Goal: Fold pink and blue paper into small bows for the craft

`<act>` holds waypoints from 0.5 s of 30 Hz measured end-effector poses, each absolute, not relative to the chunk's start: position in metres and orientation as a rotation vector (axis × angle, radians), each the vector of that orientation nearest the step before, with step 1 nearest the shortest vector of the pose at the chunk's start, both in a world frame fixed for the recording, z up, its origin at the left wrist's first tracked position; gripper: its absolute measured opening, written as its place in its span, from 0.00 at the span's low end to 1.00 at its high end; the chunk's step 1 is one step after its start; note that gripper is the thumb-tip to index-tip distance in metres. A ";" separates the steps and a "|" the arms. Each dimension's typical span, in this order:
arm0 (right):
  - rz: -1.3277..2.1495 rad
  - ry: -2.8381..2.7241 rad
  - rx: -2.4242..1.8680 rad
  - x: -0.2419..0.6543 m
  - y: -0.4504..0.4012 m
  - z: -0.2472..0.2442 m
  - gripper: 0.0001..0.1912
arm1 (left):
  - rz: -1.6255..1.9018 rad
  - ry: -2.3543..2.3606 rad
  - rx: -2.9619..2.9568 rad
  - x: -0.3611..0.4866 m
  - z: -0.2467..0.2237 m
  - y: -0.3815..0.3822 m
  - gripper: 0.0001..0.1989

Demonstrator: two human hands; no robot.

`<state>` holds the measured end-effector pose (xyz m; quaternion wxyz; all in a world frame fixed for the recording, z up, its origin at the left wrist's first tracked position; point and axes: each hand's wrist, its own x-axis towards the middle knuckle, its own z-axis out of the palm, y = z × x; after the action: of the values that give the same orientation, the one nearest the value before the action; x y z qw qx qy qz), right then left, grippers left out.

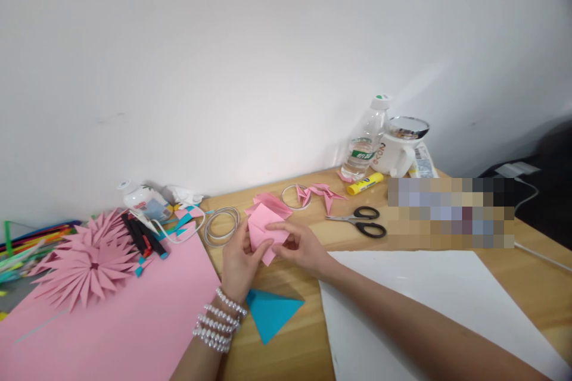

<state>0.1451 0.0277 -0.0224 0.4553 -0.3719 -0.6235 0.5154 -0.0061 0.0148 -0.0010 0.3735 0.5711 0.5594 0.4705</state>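
Note:
A folded piece of pink paper (pixel 264 221) is held up between both hands above the wooden table. My left hand (pixel 243 256) grips its left side, thumb across the lower front. On the right side, my right hand (pixel 300 245) pinches it, with fingers lying over the front face. Just behind it lies more pink paper (pixel 276 203) on the table. Below the hands is a blue folded paper triangle (pixel 273 312). Several strands of pearl-like beads (pixel 220 324) circle my left wrist.
Black-handled scissors (pixel 364 223), a yellow glue stick (pixel 365 183), a water bottle (pixel 364 146) and a white mug (pixel 395 155) stand or lie at right. White board (pixel 402 292) is under my right forearm. Left are pink card (pixel 156 315), a pink paper rosette (pixel 96 274) and wire rings (pixel 222 226).

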 end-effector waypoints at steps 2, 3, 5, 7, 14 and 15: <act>1.262 -1.538 -0.922 0.144 0.027 -0.023 0.18 | 1.239 1.495 1.484 -0.009 -0.005 0.016 0.31; 1.268 -1.531 -0.924 0.144 0.027 -0.023 0.19 | 1.266 1.518 1.504 -0.010 -0.006 0.017 0.31; 1.289 -1.520 -0.924 0.144 0.027 -0.023 0.19 | 1.293 1.534 1.583 -0.012 -0.009 0.018 0.31; 1.288 -1.520 -0.930 0.143 0.027 -0.023 0.19 | 1.290 1.524 1.707 -0.011 -0.008 0.018 0.30; 1.217 -1.486 -1.011 0.145 0.029 -0.023 0.13 | 1.175 1.507 2.069 -0.009 -0.003 0.017 0.13; 1.222 -1.479 -1.011 0.146 0.029 -0.023 0.13 | 1.170 1.485 1.993 -0.010 -0.005 0.017 0.12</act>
<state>0.1456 0.0288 -0.0234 0.4674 -0.4122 -0.6029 0.4982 -0.0101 0.0171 -0.0045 0.1959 0.7113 0.5302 0.4178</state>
